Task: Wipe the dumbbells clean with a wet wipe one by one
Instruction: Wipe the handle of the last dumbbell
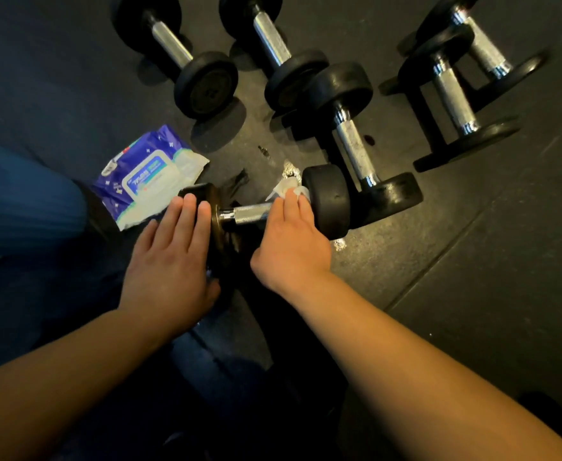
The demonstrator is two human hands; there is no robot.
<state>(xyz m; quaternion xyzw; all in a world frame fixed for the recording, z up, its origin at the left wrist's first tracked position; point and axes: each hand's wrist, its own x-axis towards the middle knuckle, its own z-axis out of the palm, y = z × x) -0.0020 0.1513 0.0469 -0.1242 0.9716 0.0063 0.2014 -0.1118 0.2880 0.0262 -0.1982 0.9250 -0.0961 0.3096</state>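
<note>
On the floor [472, 261], near dumbbell [326, 202] half hidden under both hands. Left hand [173, 257] flat, fingers spread over left weight. Right hand [289, 241] closed on handle, pressing wet wipe [284, 188]. Wipes pack [146, 176] beside, contents unseen.

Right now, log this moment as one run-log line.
left hand: steadies dumbbell end | right hand: wet wipe on handle | wipe pack: floor

Dark rubber floor [472, 261], blue trouser leg [23, 201]
</note>
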